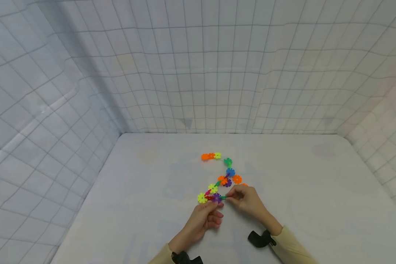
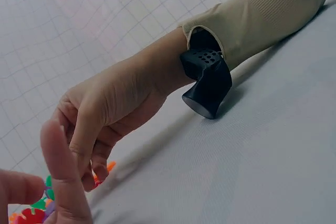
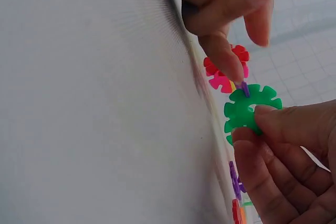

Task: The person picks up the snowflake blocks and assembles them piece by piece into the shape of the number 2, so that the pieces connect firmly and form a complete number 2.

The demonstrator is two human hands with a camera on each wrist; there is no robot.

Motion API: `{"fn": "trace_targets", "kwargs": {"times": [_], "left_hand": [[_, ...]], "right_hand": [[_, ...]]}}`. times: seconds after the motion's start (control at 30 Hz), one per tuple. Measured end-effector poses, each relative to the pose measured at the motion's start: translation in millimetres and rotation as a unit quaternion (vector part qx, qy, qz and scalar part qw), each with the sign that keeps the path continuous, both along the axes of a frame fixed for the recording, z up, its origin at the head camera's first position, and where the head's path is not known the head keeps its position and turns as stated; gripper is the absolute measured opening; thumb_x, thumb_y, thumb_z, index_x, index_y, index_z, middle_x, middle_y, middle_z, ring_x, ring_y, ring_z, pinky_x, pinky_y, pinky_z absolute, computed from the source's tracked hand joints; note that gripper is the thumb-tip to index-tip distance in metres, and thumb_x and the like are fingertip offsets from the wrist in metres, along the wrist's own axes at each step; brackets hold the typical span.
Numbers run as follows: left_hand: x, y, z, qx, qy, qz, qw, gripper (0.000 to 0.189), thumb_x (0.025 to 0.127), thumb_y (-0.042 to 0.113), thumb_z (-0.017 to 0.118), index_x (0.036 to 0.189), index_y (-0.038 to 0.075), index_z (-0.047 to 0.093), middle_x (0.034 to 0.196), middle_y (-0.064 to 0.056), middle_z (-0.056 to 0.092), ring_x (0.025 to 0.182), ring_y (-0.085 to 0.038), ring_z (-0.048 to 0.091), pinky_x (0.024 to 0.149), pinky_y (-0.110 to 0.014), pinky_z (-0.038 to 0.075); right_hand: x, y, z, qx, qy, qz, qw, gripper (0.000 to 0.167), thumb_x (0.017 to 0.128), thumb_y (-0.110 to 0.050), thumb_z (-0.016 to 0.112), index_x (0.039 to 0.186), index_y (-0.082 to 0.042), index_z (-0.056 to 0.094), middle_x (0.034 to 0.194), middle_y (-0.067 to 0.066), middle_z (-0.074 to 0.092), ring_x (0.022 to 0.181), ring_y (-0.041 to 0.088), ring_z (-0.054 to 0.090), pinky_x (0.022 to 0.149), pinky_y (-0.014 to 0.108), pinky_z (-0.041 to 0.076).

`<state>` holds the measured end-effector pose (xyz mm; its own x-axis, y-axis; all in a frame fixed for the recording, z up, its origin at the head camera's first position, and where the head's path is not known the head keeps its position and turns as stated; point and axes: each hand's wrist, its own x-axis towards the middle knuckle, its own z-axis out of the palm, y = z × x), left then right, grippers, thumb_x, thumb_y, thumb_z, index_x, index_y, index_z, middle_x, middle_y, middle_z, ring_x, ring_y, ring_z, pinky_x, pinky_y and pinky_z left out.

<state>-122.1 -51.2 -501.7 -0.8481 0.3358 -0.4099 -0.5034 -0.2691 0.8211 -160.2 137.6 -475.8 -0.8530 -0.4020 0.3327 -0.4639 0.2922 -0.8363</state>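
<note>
A winding chain of colourful, flower-shaped interlocking plastic discs lies on the table. My left hand (image 1: 205, 221) pinches a purple disc (image 1: 216, 198) near the chain's front end. With thumb and fingers, my right hand (image 1: 246, 201) grips a green disc (image 3: 242, 114), whose notched edge meets the purple one. Left of the purple disc, red pieces (image 1: 209, 198) and a yellow disc (image 1: 202, 198) form the bend in the chain. In the left wrist view, fingers hide much of the held pieces.
Behind the hands the chain continues through a blue disc (image 1: 230, 172) to an orange disc (image 1: 205, 157) at its far end. Another orange disc (image 1: 237, 179) lies beside it. The white table (image 1: 316, 190) meets grid-patterned cloth walls (image 1: 231, 73) at the back and sides.
</note>
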Motion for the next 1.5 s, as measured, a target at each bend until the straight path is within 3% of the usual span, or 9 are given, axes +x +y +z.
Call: {"fn": "trace_targets", "kwargs": {"times": [0.1, 0.2, 0.33, 0.43, 0.53, 0.63, 0.97, 1.23, 1.5], "left_hand": [[6.6, -7.0, 2.9, -0.037, 0.026, -0.061, 0.9971, 0.036, 0.098, 0.023, 0.053, 0.113, -0.008, 0.063, 0.073, -0.002, 0.066, 0.052, -0.006, 0.058, 0.047, -0.020, 0.050], [6.7, -9.5, 8.8, -0.136, 0.169, -0.090, 0.9721, 0.029, 0.097, 0.023, 0.057, 0.104, -0.002, 0.068, 0.074, 0.000, 0.067, 0.053, -0.005, 0.056, 0.045, -0.020, 0.047], [-4.1, -8.0, 16.0, -0.358, 0.410, -0.033, 0.8384, 0.014, 0.089, 0.024, 0.069, 0.094, 0.012, 0.072, 0.077, 0.008, 0.064, 0.062, -0.006, 0.054, 0.053, -0.021, 0.045], [-12.4, -6.5, 14.1, -0.475, 0.484, -0.007, 0.7347, 0.014, 0.081, 0.026, 0.077, 0.092, 0.018, 0.072, 0.082, 0.009, 0.059, 0.070, -0.007, 0.052, 0.058, -0.021, 0.044], [-15.9, -5.7, 7.7, -0.529, 0.511, -0.016, 0.6771, 0.015, 0.077, 0.028, 0.080, 0.087, 0.020, 0.072, 0.084, 0.010, 0.058, 0.074, -0.007, 0.052, 0.055, -0.019, 0.044], [-17.9, -5.9, 3.2, -0.548, 0.532, -0.010, 0.6454, 0.011, 0.076, 0.027, 0.081, 0.081, 0.023, 0.072, 0.081, 0.012, 0.058, 0.073, -0.007, 0.052, 0.051, -0.018, 0.042], [-31.1, -17.7, 2.1, -0.524, 0.519, 0.003, 0.6758, 0.009, 0.076, 0.027, 0.081, 0.081, 0.024, 0.074, 0.078, 0.016, 0.062, 0.068, -0.003, 0.044, 0.053, -0.015, 0.037], [-36.5, -20.6, 3.3, -0.511, 0.506, 0.005, 0.6949, 0.009, 0.076, 0.027, 0.081, 0.082, 0.024, 0.075, 0.076, 0.016, 0.063, 0.066, -0.004, 0.042, 0.051, -0.016, 0.036], [-39.5, -21.8, -0.9, -0.498, 0.512, 0.021, 0.7001, 0.008, 0.075, 0.026, 0.082, 0.080, 0.024, 0.075, 0.075, 0.016, 0.062, 0.065, -0.004, 0.040, 0.051, -0.017, 0.034]], "right_hand": [[-3.9, 2.2, -14.8, 0.005, -0.012, -0.004, 0.9999, 0.012, 0.077, 0.013, 0.071, 0.080, 0.002, 0.067, 0.076, 0.014, 0.067, 0.064, 0.025, 0.064, 0.059, 0.028, 0.053], [-7.9, 5.5, -26.2, 0.014, -0.018, -0.011, 0.9997, 0.012, 0.078, 0.009, 0.072, 0.080, -0.002, 0.068, 0.078, 0.009, 0.068, 0.066, 0.018, 0.064, 0.060, 0.026, 0.053], [-7.7, 7.9, -32.3, 0.030, -0.012, -0.012, 0.9994, 0.010, 0.080, 0.001, 0.074, 0.079, -0.007, 0.068, 0.076, -0.003, 0.067, 0.067, 0.009, 0.061, 0.057, 0.025, 0.051], [-4.5, 7.1, -35.7, 0.038, -0.016, -0.007, 0.9991, 0.010, 0.080, -0.002, 0.075, 0.079, -0.010, 0.069, 0.074, -0.009, 0.065, 0.066, 0.006, 0.058, 0.053, 0.025, 0.049], [-1.6, 6.0, -37.3, 0.041, -0.020, 0.009, 0.9989, 0.011, 0.080, -0.003, 0.075, 0.079, -0.012, 0.069, 0.074, -0.011, 0.065, 0.065, 0.004, 0.058, 0.051, 0.024, 0.048], [-3.6, 9.2, -33.4, 0.046, -0.011, 0.022, 0.9986, 0.011, 0.081, -0.004, 0.074, 0.080, -0.014, 0.069, 0.075, -0.011, 0.065, 0.066, 0.004, 0.059, 0.051, 0.023, 0.048], [-26.7, 44.6, -16.1, 0.227, -0.055, -0.174, 0.9567, 0.022, 0.079, -0.023, 0.079, 0.093, -0.010, 0.070, 0.078, -0.004, 0.057, 0.068, 0.012, 0.051, 0.059, 0.028, 0.043], [-29.7, 50.0, -17.5, 0.226, -0.107, -0.137, 0.9584, 0.029, 0.074, -0.017, 0.082, 0.091, -0.007, 0.061, 0.078, 0.001, 0.051, 0.069, 0.018, 0.045, 0.060, 0.031, 0.041], [-18.1, 37.5, -13.8, 0.016, -0.189, -0.025, 0.9815, 0.015, 0.084, -0.008, 0.071, 0.094, -0.002, 0.061, 0.078, 0.007, 0.063, 0.064, 0.024, 0.062, 0.059, 0.032, 0.054]]}}
